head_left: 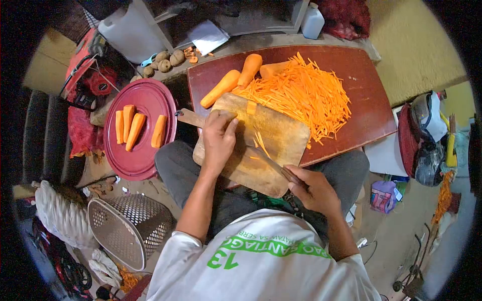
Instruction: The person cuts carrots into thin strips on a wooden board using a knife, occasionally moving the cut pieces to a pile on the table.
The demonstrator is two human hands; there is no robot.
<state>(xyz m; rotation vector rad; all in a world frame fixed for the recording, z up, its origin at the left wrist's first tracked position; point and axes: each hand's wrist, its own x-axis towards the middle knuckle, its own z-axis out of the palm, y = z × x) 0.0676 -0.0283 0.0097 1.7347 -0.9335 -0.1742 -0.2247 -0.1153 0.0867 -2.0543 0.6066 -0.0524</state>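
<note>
A wooden cutting board with a handle lies tilted over my lap and the near edge of a red table. My right hand is wrapped round the handle of a knife, whose blade rests on the board beside a few thin carrot strips. My left hand lies on the board's left part, fingers bent; what is under them, if anything, is hidden. A small carrot piece sits near the board's far edge. Beyond it is a big heap of shredded carrot, with whole peeled carrots to its left.
The red table spans the front. On the left, a round red lid holds several peeled carrots. A plastic basket lies at lower left. Brown round items and a white jug stand beyond the table.
</note>
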